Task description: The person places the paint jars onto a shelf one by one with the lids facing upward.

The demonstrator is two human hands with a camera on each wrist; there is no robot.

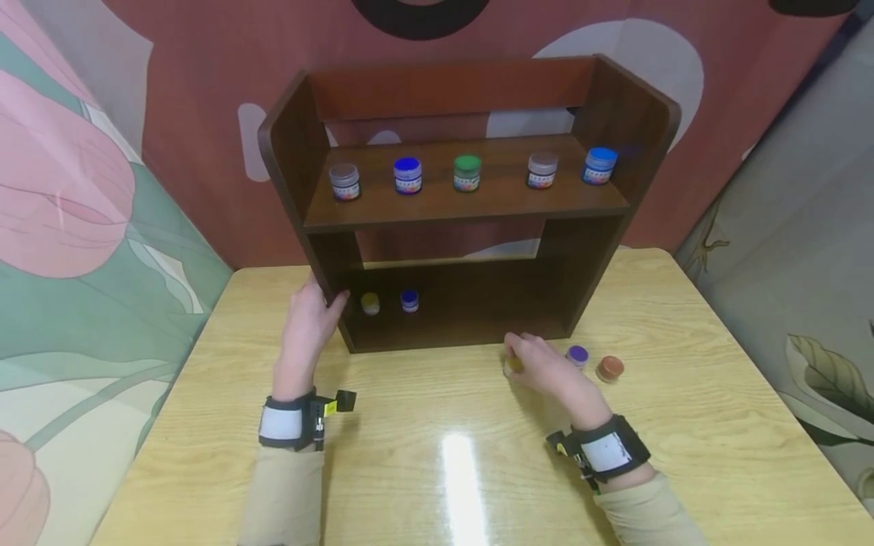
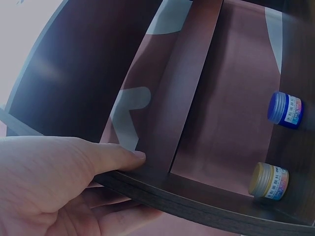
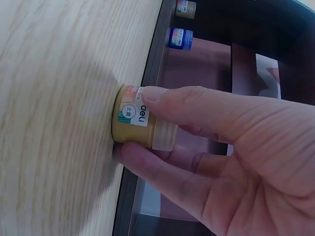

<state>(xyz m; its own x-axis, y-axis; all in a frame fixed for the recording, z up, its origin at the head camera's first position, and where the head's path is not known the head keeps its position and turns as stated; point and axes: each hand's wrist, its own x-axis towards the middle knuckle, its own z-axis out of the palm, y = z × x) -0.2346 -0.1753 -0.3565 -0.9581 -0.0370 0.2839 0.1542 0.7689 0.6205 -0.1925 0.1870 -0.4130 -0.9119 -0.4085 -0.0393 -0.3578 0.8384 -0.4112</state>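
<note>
My left hand [image 1: 310,322] grips the lower left side panel of a dark brown wooden shelf [image 1: 478,216]. In the left wrist view its thumb lies on the inner face, with the fingers curled round the outside. My right hand [image 1: 542,368] pinches an ochre-yellow paint jar [image 3: 133,120] between thumb and fingers. That jar is right at the tabletop, in front of the shelf's bottom board. Close beside this hand stand a purple-lidded jar [image 1: 576,356] and an orange-brown jar [image 1: 610,368]. On the bottom board are a yellow jar [image 1: 370,304] and a blue jar [image 1: 410,301].
Several paint jars line the upper board, among them a green-lidded one [image 1: 467,174] and a light-blue-lidded one [image 1: 599,166] at the right end. The shelf stands on a light wood table [image 1: 410,455], before a patterned curtain [image 1: 198,152].
</note>
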